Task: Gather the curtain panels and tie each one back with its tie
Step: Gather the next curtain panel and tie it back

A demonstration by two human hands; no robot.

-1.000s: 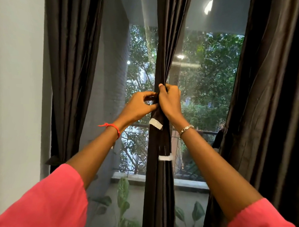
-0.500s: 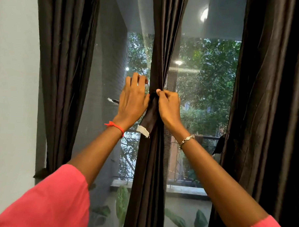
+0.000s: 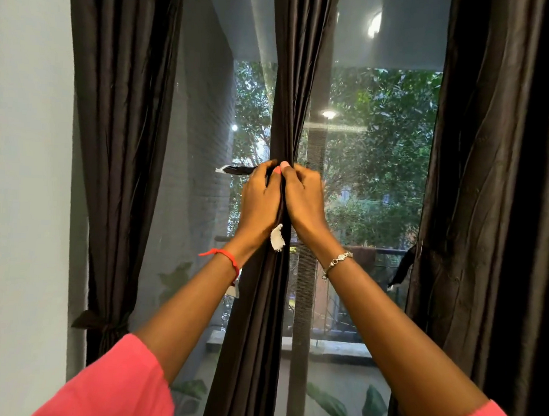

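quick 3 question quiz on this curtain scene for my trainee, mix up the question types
1. True or false: the left curtain panel is already tied back.
2. Which panel do the left hand and right hand grip? A left, B middle, C right.
3. Fill in: the white-tipped end of the tie sticks out to the ___ of both hands.

Key: 1 true; 2 B, the middle curtain panel; 3 left.

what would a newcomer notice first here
Two hands meet dead centre: the left hand and right hand grip the gathered middle curtain panel, with a dark tie poking out sideways past the left hand. The left curtain panel by the wall is already tied low down.
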